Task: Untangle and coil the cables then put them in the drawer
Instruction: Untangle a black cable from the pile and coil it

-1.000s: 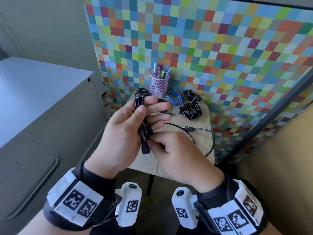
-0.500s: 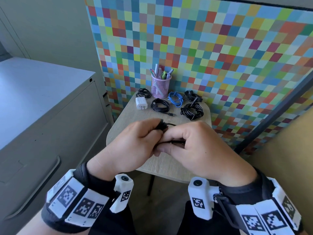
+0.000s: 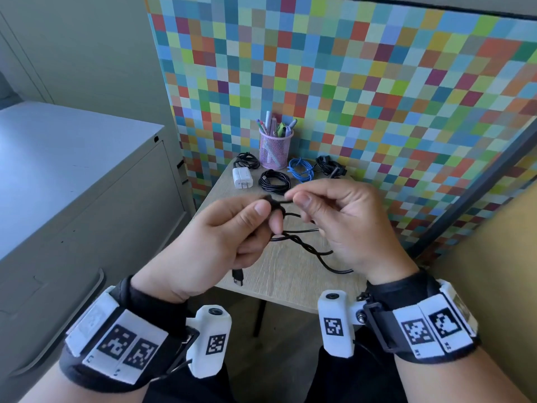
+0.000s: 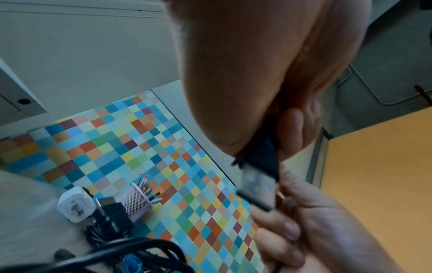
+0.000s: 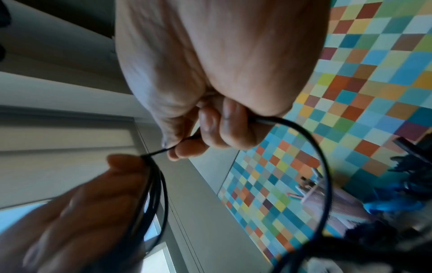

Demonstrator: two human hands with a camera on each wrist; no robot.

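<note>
Left hand clenched on a small bundle of black cable above the counter, fingers of the right hand pinching a strand, probably drawing out slack for another loop; plug dangling below. Behind, left to right: charger, black coil, pink cup, blue coil. Nothing blocking; drawer shut at left.
</note>
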